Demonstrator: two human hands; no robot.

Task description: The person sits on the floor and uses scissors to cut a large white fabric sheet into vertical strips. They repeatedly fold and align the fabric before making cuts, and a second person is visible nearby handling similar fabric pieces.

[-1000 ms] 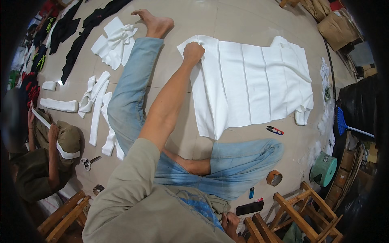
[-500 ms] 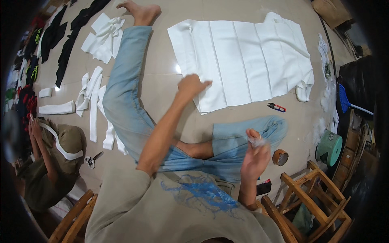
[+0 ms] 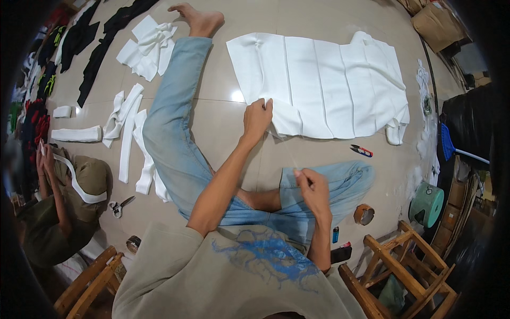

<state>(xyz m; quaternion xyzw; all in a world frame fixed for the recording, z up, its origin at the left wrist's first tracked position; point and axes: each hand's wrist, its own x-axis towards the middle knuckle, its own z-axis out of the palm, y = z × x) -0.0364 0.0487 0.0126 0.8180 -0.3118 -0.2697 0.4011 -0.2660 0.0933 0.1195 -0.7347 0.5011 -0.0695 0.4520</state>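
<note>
My left hand (image 3: 257, 117) grips the near left corner of a wide white fabric piece (image 3: 334, 80) with long parallel seams, spread on the tiled floor beyond my legs. My right hand (image 3: 312, 191), above my bent right knee, pinches a faint, thin thread that rises toward the fabric. Red-and-black thread snips (image 3: 361, 150) lie below the fabric's right part. A roll of brown tape (image 3: 364, 212) and a blue lighter (image 3: 336, 234) are beside my right leg. A white fabric pile (image 3: 151, 42) and several white strips (image 3: 125, 125) lie left of my outstretched leg.
A co-worker (image 3: 64, 207) handles a white band at the left, near scissors (image 3: 118, 208). Black garments (image 3: 85, 85) line the upper left. Wooden stools (image 3: 409, 266) stand at both lower sides. A green round container (image 3: 425, 204), blue dustpan (image 3: 449, 138) and cardboard line the right.
My left hand has come down from the fabric's top corner to its near corner. My right hand has risen from beside my body to above my knee. The fabric's near corner is lifted.
</note>
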